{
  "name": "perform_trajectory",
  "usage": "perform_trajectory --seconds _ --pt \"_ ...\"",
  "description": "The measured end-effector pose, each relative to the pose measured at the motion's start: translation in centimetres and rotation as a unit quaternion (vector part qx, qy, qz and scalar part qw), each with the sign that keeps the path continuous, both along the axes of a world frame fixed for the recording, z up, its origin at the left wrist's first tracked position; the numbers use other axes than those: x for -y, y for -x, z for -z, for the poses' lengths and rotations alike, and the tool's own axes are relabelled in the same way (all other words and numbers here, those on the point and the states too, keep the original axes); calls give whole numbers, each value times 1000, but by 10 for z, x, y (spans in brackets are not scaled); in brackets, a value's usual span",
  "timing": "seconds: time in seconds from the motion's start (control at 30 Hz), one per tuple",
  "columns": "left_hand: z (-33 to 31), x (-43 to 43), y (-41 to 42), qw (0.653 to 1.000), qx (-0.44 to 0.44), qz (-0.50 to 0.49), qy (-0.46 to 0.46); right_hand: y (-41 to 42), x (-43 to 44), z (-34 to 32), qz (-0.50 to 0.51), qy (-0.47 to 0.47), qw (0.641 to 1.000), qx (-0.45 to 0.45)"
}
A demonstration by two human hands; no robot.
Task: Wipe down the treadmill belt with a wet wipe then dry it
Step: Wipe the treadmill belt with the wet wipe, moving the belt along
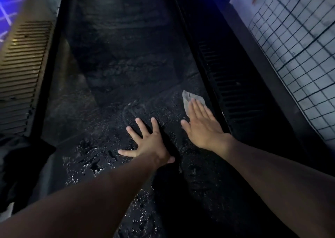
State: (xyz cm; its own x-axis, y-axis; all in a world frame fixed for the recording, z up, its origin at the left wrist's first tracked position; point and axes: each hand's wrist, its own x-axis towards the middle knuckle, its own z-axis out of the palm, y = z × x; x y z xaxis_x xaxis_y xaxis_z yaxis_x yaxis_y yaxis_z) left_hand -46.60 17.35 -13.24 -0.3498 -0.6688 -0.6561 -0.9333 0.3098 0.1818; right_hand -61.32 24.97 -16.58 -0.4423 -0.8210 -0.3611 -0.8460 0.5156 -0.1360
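Note:
The black treadmill belt [126,65] runs away from me up the middle of the view, and its near part glistens wet. My right hand [203,125] lies flat with straight fingers on a greyish wet wipe [188,97], pressing it to the belt close to the right edge. Part of the wipe sticks out beyond the fingertips. My left hand [146,141] rests on the belt with fingers spread, a little left of and nearer than the right hand, holding nothing.
A ribbed beige side rail [23,74] borders the belt on the left and a ribbed black side rail [233,85] on the right. A white sheet with a dark grid pattern [293,44] lies at far right. Dark cloth [16,165] sits at lower left.

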Motion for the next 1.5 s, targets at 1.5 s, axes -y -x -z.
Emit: perform_trajectory --seconds 1.5 --pt "17 24 -87 982 15 114 146 3 -18 22 -110 61 992 -32"
